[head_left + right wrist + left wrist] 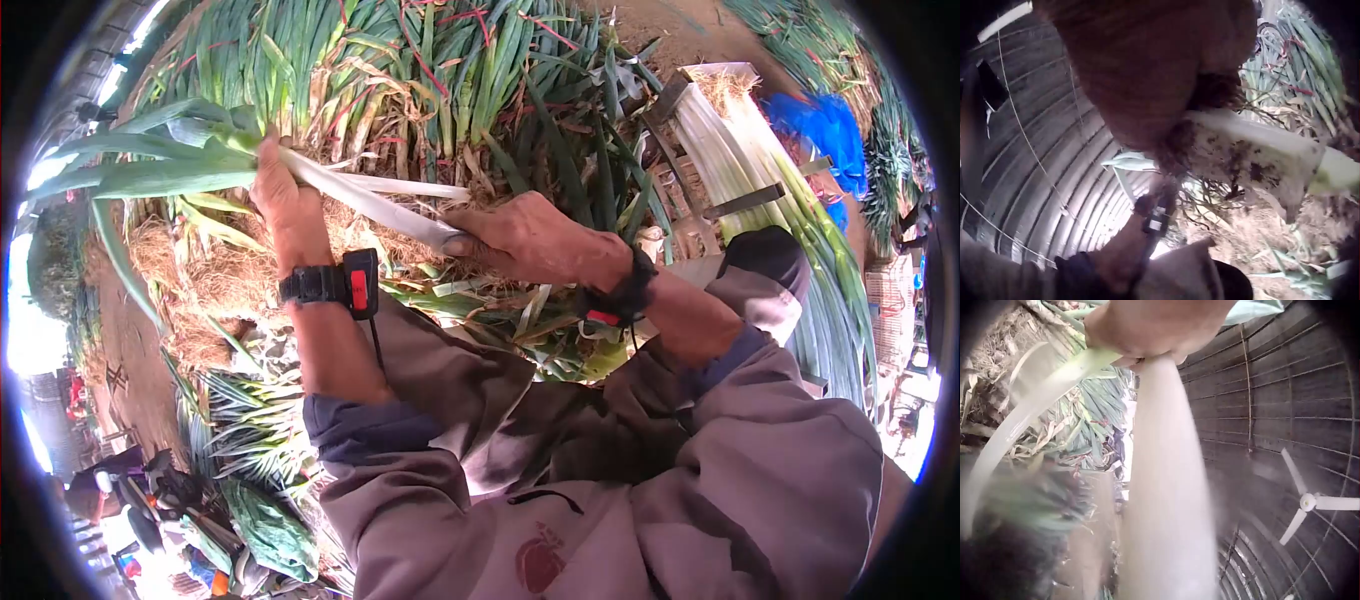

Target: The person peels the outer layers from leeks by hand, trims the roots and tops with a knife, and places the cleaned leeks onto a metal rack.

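A long leek with a white stalk [365, 203] slants between the two hands in the head view. My left hand [283, 195] grips it where the green leaves [180, 165] begin. My right hand [540, 240] pinches the root end, thumb on the stalk. A separate pale strip [420, 187] runs from the left hand beside the stalk; it hangs curved [1019, 419] in the left wrist view, next to the thick stalk [1169, 481] under the left hand [1154, 328]. Close to the right hand [1141, 69], a dirt-specked layer [1241, 156] lies around the leek's base; the right fingertips are hidden.
Bundled leeks [480, 70] with red ties stand ahead. Trimmed white leeks [740, 150] lie in a metal-armed rack on the right, near a blue bag [825, 140]. Loose leaves [540, 320] and dry roots [200, 270] cover the ground before the knees.
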Motion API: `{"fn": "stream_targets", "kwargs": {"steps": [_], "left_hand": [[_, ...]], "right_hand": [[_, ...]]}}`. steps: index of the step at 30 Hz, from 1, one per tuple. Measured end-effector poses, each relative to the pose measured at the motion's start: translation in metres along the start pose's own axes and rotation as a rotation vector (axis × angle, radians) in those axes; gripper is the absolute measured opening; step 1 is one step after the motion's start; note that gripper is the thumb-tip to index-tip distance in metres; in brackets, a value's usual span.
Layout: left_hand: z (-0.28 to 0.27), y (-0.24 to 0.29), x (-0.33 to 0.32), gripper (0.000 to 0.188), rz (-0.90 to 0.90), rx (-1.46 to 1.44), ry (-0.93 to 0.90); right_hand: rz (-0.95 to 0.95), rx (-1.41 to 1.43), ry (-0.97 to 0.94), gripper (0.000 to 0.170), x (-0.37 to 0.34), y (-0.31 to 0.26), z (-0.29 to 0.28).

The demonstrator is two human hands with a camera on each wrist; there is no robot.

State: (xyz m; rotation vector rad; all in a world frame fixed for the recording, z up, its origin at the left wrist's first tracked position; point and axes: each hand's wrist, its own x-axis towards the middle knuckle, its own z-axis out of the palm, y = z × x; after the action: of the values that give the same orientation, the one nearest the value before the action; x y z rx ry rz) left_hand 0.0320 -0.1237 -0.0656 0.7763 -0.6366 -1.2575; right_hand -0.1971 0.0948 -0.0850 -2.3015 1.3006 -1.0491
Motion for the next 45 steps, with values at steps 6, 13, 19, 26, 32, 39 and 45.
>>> {"fn": "stream_targets", "kwargs": {"steps": [6,13,19,26,32,39,45], "left_hand": [[0.008,-0.024,0.008,0.037,-0.085,0.062,0.212],[0.004,0.006,-0.032,0.037,0.217,0.571,0.05],[0.057,0.006,-0.041,0.03,-0.006,-0.075,-0.081],[0.041,-0.01,-0.032,0.016,-0.01,-0.32,-0.297],[0.068,-0.014,-0.057,0.03,-0.103,-0.497,-0.418],[0.086,-0.014,-0.076,0.034,-0.175,-0.249,-0.366],[0.1,-0.018,-0.09,0.034,-0.184,-0.373,-0.462]], "right_hand": [[0.11,-0.131,-0.039,0.017,-0.035,-0.047,-0.041],[0.546,-0.084,0.243,0.02,-0.147,-0.015,-0.09],[0.845,0.239,0.44,0.029,-0.093,0.072,-0.026],[0.662,0.482,0.007,0.051,-0.019,0.036,0.023],[0.443,1.47,0.551,0.054,0.078,0.031,-0.005],[0.536,1.332,0.646,0.035,0.087,0.015,-0.014],[0.325,1.4,0.844,0.03,0.102,0.02,0.002]]}}
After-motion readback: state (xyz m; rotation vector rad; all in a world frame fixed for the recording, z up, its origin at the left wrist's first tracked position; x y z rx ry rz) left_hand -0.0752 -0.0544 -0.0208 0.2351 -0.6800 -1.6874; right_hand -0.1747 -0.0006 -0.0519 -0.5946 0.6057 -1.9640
